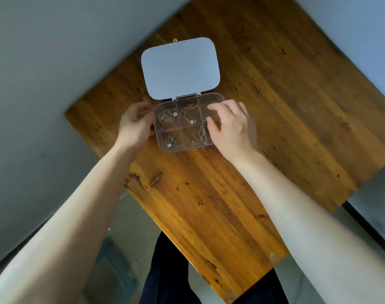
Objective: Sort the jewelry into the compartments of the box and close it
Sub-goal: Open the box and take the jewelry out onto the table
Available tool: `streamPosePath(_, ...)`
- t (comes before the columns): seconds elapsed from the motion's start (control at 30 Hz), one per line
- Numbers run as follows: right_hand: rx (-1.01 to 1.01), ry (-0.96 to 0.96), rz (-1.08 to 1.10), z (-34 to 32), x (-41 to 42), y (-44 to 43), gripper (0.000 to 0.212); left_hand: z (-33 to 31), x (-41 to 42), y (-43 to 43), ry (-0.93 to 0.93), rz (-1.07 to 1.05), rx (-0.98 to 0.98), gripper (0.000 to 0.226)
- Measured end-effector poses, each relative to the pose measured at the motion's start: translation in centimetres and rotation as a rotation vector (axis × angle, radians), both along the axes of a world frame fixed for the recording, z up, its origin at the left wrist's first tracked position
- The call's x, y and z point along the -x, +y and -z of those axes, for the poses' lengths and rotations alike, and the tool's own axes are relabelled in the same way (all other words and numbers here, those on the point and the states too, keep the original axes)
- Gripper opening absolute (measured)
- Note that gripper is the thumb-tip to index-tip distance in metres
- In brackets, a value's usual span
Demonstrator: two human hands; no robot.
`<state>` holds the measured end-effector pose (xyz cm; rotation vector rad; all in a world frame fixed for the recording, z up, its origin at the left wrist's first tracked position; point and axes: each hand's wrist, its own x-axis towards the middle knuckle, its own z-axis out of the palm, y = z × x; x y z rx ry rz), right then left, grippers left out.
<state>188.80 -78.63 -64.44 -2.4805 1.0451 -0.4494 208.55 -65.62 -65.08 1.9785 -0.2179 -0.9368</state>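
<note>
A person's left hand (135, 123) braces the left wall of a clear plastic jewelry box (188, 148) on a wooden desk (275, 106), fingers (146, 107) curled against the rim and pinching nothing, apparently to keep the light box from sliding. Inside, chains lie sorted: a silver necklace with a pale pendant (167, 117) in the far-left compartment, a tangled silver piece (171, 140) below it, a gold chain (188, 114) in the far-middle cell and a thin silver chain (199, 134) nearer. The right hand (231, 126) hovers over the right-hand compartment, fingers (215, 108) loosely spread; small gold pieces (216, 118) lie just beneath them, though whether they are touched cannot be told. The pale blue lid (180, 68) lies hinged back, flat and open, so closing likely remains.
</note>
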Motion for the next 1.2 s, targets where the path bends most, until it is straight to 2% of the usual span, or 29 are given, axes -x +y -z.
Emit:
streamPosePath(0.13, 0.004, 0.208, -0.354, -0.8, -4.7, -1.1, 0.025, 0.6, 1.6, 1.7, -0.006, 0.055, 0.004, 0.029)
streamPosePath(0.2, 0.042, 0.361, -0.448, -1.0, -6.4, -1.0, 0.027, 0.7, 1.9, 2.0, 0.003, 0.055, 0.033, 0.029)
streamPosePath(0.3, 0.090, 0.539, -0.462, -1.3, -8.0, -0.8, 0.029, 0.8, 1.9, 1.7, 0.021, 0.043, 0.042, 0.024)
streamPosePath(0.43, 0.101, 0.632, -0.432, -1.0, -8.8, -1.3, 0.028, 0.5, 1.6, 0.4, -0.026, 0.048, 0.041, 0.020)
streamPosePath(0.63, 0.054, 0.602, -0.387, -0.2, -8.7, -2.1, 0.022, 0.4, 0.8, -0.4, -0.076, 0.093, -0.030, 0.018)
streamPosePath(0.67, 0.055, 0.598, -0.393, -0.1, -8.5, -2.1, 0.024, 0.4, 0.9, -0.2, -0.159, 0.118, -0.053, 0.020)
streamPosePath(0.8, 0.095, 0.602, -0.404, -0.1, -8.4, -1.9, 0.029, -0.4, 1.1, -0.4, -0.714, 0.403, -0.197, 0.025)
streamPosePath(1.0, 0.037, 0.600, -0.360, -0.2, -8.7, -1.0, 0.034, -2.0, 0.9, -2.3, -0.986, 0.751, -0.347, 0.041)
streamPosePath(1.1, -0.111, 0.446, -0.247, -0.5, -7.9, -1.5, 0.033, -2.3, 0.7, -2.9, -1.116, 0.881, -0.388, 0.032)
streamPosePath(1.2, -0.231, 0.180, -0.136, -1.9, -6.3, -2.4, 0.018, -2.4, 0.8, -3.7, -1.153, 1.001, -0.481, 0.025)
